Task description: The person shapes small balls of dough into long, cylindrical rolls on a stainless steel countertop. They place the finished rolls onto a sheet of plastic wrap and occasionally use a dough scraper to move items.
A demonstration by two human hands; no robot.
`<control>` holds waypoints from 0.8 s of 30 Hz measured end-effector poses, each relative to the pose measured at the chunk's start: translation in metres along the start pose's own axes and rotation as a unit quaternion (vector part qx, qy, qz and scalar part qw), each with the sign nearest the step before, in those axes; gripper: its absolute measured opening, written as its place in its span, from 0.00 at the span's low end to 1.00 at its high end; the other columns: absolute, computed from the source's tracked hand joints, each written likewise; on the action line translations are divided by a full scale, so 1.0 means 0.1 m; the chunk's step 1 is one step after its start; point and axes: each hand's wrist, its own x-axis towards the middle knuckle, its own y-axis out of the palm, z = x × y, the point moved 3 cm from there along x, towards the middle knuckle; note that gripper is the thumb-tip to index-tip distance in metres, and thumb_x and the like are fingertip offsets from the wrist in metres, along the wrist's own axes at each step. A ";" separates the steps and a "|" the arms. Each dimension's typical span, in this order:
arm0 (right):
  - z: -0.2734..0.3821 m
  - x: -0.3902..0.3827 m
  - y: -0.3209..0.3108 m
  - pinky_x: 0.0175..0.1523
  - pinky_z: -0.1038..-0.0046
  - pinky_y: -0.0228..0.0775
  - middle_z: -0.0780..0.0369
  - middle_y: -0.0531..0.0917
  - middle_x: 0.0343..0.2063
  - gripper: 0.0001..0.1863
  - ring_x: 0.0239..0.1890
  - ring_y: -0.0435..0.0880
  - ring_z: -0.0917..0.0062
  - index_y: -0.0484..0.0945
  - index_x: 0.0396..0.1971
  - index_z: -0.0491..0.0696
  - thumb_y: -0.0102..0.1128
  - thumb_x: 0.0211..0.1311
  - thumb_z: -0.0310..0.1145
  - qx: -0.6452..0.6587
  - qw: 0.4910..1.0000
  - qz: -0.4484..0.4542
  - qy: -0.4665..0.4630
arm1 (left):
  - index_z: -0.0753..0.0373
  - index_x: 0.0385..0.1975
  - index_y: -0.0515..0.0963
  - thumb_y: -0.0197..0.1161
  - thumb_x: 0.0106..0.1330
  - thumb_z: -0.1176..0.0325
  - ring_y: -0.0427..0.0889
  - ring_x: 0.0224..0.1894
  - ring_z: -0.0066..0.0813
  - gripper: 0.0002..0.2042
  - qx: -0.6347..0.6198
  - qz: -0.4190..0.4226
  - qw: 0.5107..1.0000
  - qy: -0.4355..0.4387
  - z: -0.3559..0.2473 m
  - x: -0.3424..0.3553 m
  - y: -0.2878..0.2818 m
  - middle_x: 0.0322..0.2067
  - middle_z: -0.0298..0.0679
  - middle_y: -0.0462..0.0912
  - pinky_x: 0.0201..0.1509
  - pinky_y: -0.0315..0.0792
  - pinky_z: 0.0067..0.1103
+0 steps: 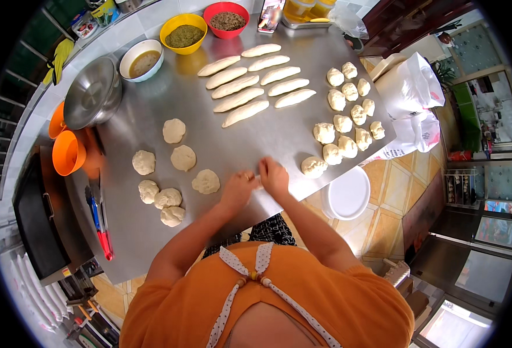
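My left hand (238, 189) and my right hand (274, 177) are close together at the near edge of the steel table, fingers curled down. A pale piece of dough (259, 183) shows in the gap between them, mostly hidden under the fingers. Left of my hands lie several flattened dough rounds, the nearest one (206, 181) beside my left hand. Two columns of long dough rolls (245, 113) with tapered ends rest farther back. To the right, several rough dough lumps (314, 167) sit in rows.
A steel bowl (93, 93), orange bowls (69, 153) and tongs (100, 223) line the left side. Along the back stand a white bowl (142, 60), a yellow bowl (184, 35), a red bowl (227, 20) and a phone (271, 15). A white lidded bucket (348, 193) stands beyond the right edge.
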 end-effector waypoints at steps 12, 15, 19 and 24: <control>-0.08 0.54 0.04 0.68 0.55 0.54 0.58 0.73 0.59 0.25 0.66 0.64 0.60 0.69 0.58 0.45 0.47 0.63 0.39 -0.074 0.987 -0.118 -0.080 | 0.64 0.59 0.69 0.57 0.67 0.61 0.70 0.62 0.52 0.23 -0.039 -0.183 0.982 -0.008 0.04 1.01 0.19 0.58 0.51 0.73 0.61 0.65 0.42; -0.26 -0.37 -0.03 0.73 0.47 0.43 0.58 0.61 0.70 0.32 0.74 0.53 0.59 0.62 0.69 0.48 0.48 0.65 0.43 -0.140 0.990 0.022 -0.023 | 0.64 0.67 0.64 0.55 0.68 0.56 0.61 0.71 0.44 0.29 0.036 -0.046 0.998 -0.024 -0.15 0.33 0.42 0.67 0.49 0.64 0.68 0.55 0.50; -0.40 -0.11 -0.07 0.73 0.43 0.41 0.59 0.59 0.71 0.31 0.75 0.51 0.61 0.64 0.67 0.50 0.47 0.66 0.45 -0.160 0.987 0.000 -0.028 | 0.64 0.67 0.63 0.55 0.68 0.54 0.52 0.75 0.39 0.31 0.113 -0.050 0.988 -0.093 -0.11 0.48 0.43 0.71 0.45 0.57 0.70 0.48 0.55; -0.31 1.29 -0.32 0.74 0.47 0.41 0.56 0.60 0.70 0.29 0.74 0.52 0.60 0.66 0.64 0.44 0.52 0.65 0.38 -0.162 0.982 -0.102 -0.010 | 0.62 0.68 0.62 0.56 0.67 0.52 0.49 0.76 0.37 0.32 0.184 -0.168 0.957 -0.148 0.31 1.71 0.15 0.73 0.43 0.55 0.70 0.45 0.57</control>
